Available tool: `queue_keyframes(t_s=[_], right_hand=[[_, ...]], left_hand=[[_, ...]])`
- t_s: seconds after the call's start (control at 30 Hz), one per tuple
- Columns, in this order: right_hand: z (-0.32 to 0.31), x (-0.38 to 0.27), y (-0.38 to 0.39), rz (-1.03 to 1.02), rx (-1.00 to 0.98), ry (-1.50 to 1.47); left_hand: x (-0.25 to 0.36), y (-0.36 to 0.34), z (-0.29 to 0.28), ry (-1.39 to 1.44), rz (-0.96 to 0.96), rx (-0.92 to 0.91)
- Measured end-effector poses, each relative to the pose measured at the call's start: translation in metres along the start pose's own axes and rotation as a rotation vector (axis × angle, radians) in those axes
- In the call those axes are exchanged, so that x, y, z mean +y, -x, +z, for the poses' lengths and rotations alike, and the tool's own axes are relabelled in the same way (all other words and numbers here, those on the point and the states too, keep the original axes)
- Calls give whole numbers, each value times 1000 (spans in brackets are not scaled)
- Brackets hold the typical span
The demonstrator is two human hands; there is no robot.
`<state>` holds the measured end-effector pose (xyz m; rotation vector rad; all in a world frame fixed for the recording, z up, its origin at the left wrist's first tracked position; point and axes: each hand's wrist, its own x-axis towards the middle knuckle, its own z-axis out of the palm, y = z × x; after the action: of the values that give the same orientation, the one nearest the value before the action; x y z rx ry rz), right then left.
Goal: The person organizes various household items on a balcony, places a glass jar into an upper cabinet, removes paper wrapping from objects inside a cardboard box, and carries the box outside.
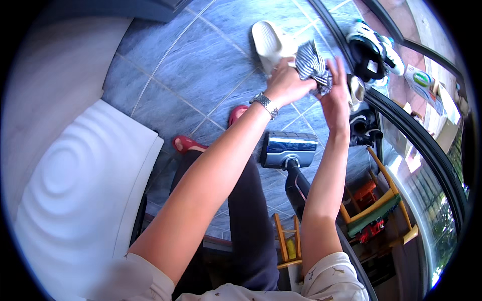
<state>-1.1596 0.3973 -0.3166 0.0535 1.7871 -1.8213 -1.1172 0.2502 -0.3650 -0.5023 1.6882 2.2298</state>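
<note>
A crumpled grey-and-white striped cloth (311, 64) is up at the top centre, held in my left hand (290, 84), whose fingers are closed on it; a metal watch is on that wrist. Along the cloth's right side, my right hand (334, 95) has its fingers stretched upward, touching or very near it. Behind both hands on the blue tiles (191, 60) lies a cream slide sandal (266, 40); its lower part is partly hidden. Below my hands stands a vacuum cleaner's floor head (287, 149), its dark tube running down under my right forearm.
My feet in red sandals (183, 144) are below. White-and-black shoes (371, 52) and black shoes (361, 128) line the glass door's frame (416, 133) at right. A white wavy panel (70, 180) fills the left. Wooden chairs (394, 195) stand lower right. A box (424, 85) shows beyond the frame.
</note>
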Motion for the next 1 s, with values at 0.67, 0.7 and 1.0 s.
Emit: queue_keyframes(t_s=[0.67, 0.7, 1.0], right_hand=[[-43, -63, -17, -218, 562, 1033], [34, -71, 13, -36, 382, 925], [356, -162, 212, 397, -821, 363]], left_hand=[[145, 273, -31, 319, -615, 634], [167, 291, -54, 310, -532, 767], [452, 409, -112, 545, 405, 1028]])
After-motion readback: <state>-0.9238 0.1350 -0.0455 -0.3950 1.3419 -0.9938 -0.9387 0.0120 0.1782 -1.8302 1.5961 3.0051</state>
